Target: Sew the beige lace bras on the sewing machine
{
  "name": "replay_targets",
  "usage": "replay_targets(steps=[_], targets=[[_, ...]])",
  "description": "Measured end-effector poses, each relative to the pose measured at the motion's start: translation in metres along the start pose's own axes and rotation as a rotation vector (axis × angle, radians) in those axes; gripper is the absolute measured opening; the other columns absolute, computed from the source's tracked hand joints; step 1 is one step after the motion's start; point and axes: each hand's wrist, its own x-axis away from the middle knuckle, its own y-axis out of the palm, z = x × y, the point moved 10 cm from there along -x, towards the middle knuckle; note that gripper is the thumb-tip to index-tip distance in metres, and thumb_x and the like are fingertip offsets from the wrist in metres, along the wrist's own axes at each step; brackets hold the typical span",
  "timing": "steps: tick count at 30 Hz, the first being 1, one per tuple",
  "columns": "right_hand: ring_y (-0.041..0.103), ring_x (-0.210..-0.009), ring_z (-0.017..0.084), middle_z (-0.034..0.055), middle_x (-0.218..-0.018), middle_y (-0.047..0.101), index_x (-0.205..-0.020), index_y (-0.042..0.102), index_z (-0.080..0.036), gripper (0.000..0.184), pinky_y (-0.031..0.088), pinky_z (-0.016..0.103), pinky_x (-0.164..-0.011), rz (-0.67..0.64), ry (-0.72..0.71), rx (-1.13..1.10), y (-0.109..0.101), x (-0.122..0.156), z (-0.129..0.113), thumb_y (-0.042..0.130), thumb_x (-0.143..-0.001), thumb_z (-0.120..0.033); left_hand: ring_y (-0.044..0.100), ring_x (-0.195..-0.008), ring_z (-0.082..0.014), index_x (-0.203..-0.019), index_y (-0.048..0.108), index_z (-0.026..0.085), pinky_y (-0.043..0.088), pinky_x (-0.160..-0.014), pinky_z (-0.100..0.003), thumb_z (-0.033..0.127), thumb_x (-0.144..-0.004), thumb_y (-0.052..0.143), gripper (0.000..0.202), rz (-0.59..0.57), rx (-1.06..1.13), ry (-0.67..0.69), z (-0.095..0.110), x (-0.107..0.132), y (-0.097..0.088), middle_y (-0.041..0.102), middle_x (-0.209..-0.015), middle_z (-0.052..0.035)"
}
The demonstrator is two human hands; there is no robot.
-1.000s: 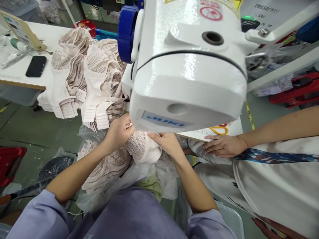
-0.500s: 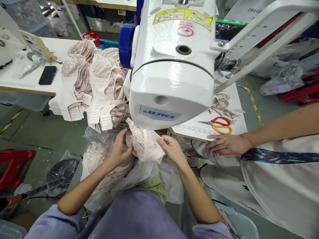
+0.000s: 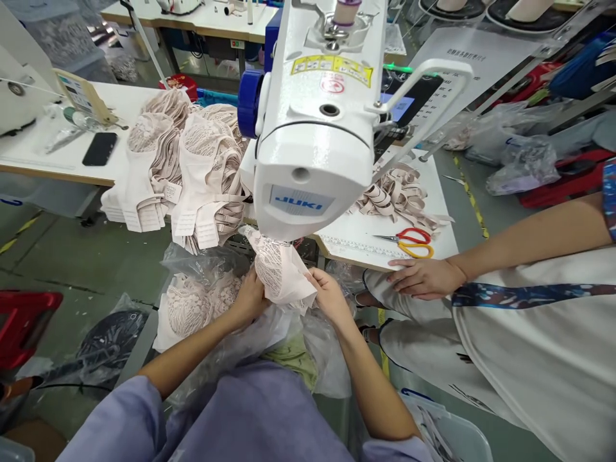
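Observation:
A beige lace bra (image 3: pixel 286 276) hangs below the head of the white sewing machine (image 3: pixel 312 151), its upper end running up under the machine head. My right hand (image 3: pixel 331 296) pinches its right edge between thumb and fingers. At its left side my left hand (image 3: pixel 251 296) is closed, the fingertips tucked behind the fabric and partly hidden. Beneath and left of my left hand, more lace bras (image 3: pixel 192 305) rest on clear plastic (image 3: pixel 240 350) over my lap.
Stacked beige bras (image 3: pixel 206 173) lie left of the machine, near a black phone (image 3: pixel 99 149). To the right are loose straps (image 3: pixel 397 192) and red-and-orange-handled scissors (image 3: pixel 409 242). A co-worker's hand (image 3: pixel 428 277) rests on the table edge (image 3: pixel 359 258).
My left hand, fingers spread before, has moved right and lower and closed at the bra's left side. My right hand still holds the right edge. The camera view has shifted.

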Motion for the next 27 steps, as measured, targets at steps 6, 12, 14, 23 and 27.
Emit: replay_targets(steps=[6, 12, 14, 23, 27], targets=[[0.053, -0.065, 0.017, 0.0021, -0.073, 0.063, -0.083, 0.067, -0.017, 0.047, 0.040, 0.026, -0.059, 0.087, -0.021, 0.199, -0.049, 0.011, 0.008, 0.056, -0.089, -0.063, 0.033, -0.150, -0.0293, -0.141, 0.051, 0.017, 0.030, -0.124, -0.055, 0.004, -0.085, 0.044, 0.058, 0.066, -0.178, -0.031, -0.025, -0.011, -0.057, 0.047, -0.155, -0.0133], [0.059, -0.070, 0.023, 0.0070, -0.070, 0.063, -0.077, 0.066, -0.017, 0.051, 0.044, 0.032, -0.068, 0.171, 0.256, 0.746, -0.132, 0.022, 0.095, 0.047, -0.091, -0.062, 0.034, -0.149, -0.0333, -0.137, 0.053, 0.016, 0.034, -0.122, -0.051, 0.006, -0.082, 0.055, 0.056, -0.203, -0.203, 0.004, -0.013, 0.010, -0.006, 0.041, -0.158, -0.0160], [0.064, -0.084, 0.029, 0.0138, -0.083, 0.070, -0.087, 0.069, -0.014, 0.044, 0.047, 0.037, -0.079, 0.173, 0.277, 0.815, -0.131, 0.018, 0.113, 0.056, -0.086, -0.056, 0.048, -0.138, -0.0350, -0.131, 0.058, 0.015, 0.046, -0.112, -0.047, 0.015, -0.081, 0.064, 0.050, -0.321, -0.150, 0.007, -0.010, 0.024, 0.018, 0.049, -0.150, -0.0183], [0.032, -0.147, 0.038, 0.0242, -0.158, 0.035, -0.152, 0.036, -0.014, 0.091, 0.028, 0.053, -0.118, -0.192, -0.121, 0.962, 0.051, -0.038, 0.135, 0.072, -0.079, -0.054, 0.064, -0.101, -0.0273, -0.108, 0.061, 0.017, 0.050, -0.085, -0.036, 0.042, -0.097, 0.044, 0.033, -0.041, -0.404, -0.472, -0.086, 0.091, -0.131, 0.067, -0.109, -0.0138], [0.035, -0.144, 0.040, 0.0242, -0.153, 0.040, -0.151, 0.039, -0.014, 0.085, 0.029, 0.055, -0.117, -0.278, -0.101, 1.011, 0.079, -0.037, 0.149, 0.074, -0.079, -0.045, 0.065, -0.084, -0.0287, -0.085, 0.062, 0.016, 0.042, -0.067, -0.032, 0.062, -0.092, 0.046, 0.049, -0.136, -0.717, -0.758, -0.122, 0.153, -0.160, 0.067, -0.089, -0.0149]])
